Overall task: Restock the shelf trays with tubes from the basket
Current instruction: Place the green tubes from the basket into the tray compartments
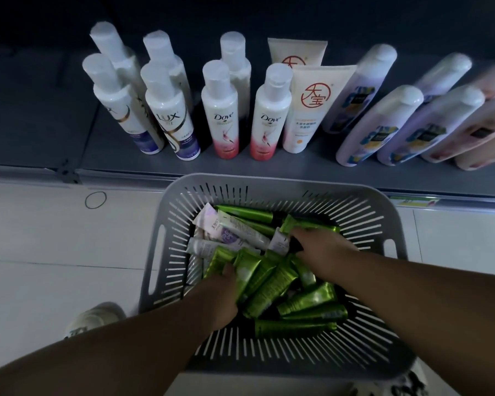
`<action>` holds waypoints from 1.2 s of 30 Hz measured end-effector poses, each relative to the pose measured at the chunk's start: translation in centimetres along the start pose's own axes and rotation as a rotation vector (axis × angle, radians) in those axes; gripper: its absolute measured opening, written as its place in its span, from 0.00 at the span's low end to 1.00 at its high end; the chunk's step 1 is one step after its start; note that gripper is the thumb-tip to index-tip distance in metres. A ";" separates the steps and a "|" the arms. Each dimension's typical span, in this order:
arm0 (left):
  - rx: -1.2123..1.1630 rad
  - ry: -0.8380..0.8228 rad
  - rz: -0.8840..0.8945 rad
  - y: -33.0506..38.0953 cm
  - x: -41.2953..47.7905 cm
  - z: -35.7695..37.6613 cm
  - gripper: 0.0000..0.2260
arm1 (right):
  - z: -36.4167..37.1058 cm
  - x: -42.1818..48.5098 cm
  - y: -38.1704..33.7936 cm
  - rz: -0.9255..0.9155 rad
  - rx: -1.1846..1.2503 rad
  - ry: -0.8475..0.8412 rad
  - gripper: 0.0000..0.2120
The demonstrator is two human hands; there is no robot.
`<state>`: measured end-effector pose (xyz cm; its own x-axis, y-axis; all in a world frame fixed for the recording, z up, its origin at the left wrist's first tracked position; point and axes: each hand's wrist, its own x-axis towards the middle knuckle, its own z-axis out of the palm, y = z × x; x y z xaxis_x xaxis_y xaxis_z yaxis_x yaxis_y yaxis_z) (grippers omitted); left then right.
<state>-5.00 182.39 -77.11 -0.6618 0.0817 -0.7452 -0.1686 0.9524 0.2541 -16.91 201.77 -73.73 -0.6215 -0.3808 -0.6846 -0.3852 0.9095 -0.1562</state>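
Nearest you, a pale shoe (97, 315) stands on the tiled floor (40, 252) at the left, and both your forearms reach down into the grey slotted basket (269, 181) set on the floor in front of the shelf.

Your left hand (220, 298) is at the near left of the heap. Its thumb lies over the top of a bunch of green tubes (272, 284) and its fingers curl under them, which reads as a grip. Your right hand (323, 250) is farther in and to the right, knuckles up, its fingertips down on a green tube at the far side of the pile. Whether those fingers are closed round the tube or only touching it cannot be told.

The stock is all in the basket: green tubes piled crosswise across the middle and near side, with a few white and lilac tubes (235, 230) at the far left corner.

A black rubber band (95, 200) lies on the floor to the left of the basket.

Beyond, the grey shelf (155, 167) carries upright Lux bottles (169, 115), Dove bottles (222, 115), two white tubes with a red emblem (309, 110) and a row of lilac bottles (377, 124) on the right. No tray shows, and no green tube stands on the shelf.

By this view the restocking looks barely begun: you are gathering a handful, and nearly the whole load is left to move.
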 end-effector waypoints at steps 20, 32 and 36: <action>-0.409 0.443 0.024 1.8 -3.5 -5.9 0.17 | -4.3 -3.6 -1.8 -0.063 0.427 0.409 0.09; -0.862 0.809 -0.043 2.4 -14.0 -12.1 0.07 | -7.8 -13.4 -4.7 0.287 1.234 0.504 0.08; -1.485 0.718 -0.061 3.6 -17.9 -14.2 0.02 | -9.9 -17.8 -6.9 0.282 1.823 0.378 0.06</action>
<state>-4.20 180.22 -54.09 -0.7386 -0.4894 -0.4637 -0.4337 -0.1818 0.8825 -9.88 200.64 -53.42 -0.7245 0.0111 -0.6891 0.6838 -0.1139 -0.7208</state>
